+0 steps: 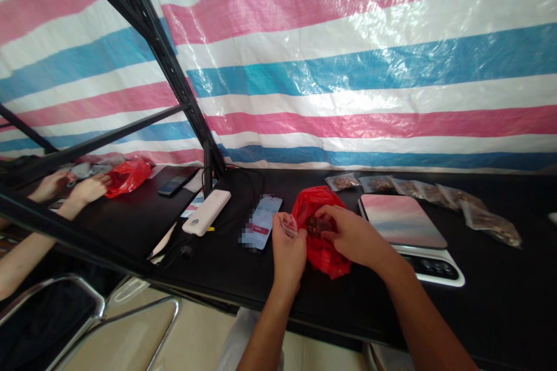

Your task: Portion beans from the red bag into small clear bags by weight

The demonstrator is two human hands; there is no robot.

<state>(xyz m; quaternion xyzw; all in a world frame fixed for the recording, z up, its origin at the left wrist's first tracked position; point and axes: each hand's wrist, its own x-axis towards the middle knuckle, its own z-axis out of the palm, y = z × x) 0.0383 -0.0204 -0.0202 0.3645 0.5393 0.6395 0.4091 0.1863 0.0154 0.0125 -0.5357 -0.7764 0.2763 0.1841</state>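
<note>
My left hand [288, 250] is closed round a small clear plastic pouch [289, 224], held upright by its top. Just to its right, my right hand [348, 234] reaches into a red plastic bag [322, 255] on the black table [243, 269], fingers pinched on dark brown bits [314, 224] inside the bag. The two hands nearly touch above the bag's open mouth.
A flat digital scale [402, 221] lies right of the bag. A row of filled clear pouches [439, 191] runs along the back. A phone [261, 222] and a white power bank [207, 212] lie to the left. Another person's hands [76, 188] work by a second red bag [127, 176].
</note>
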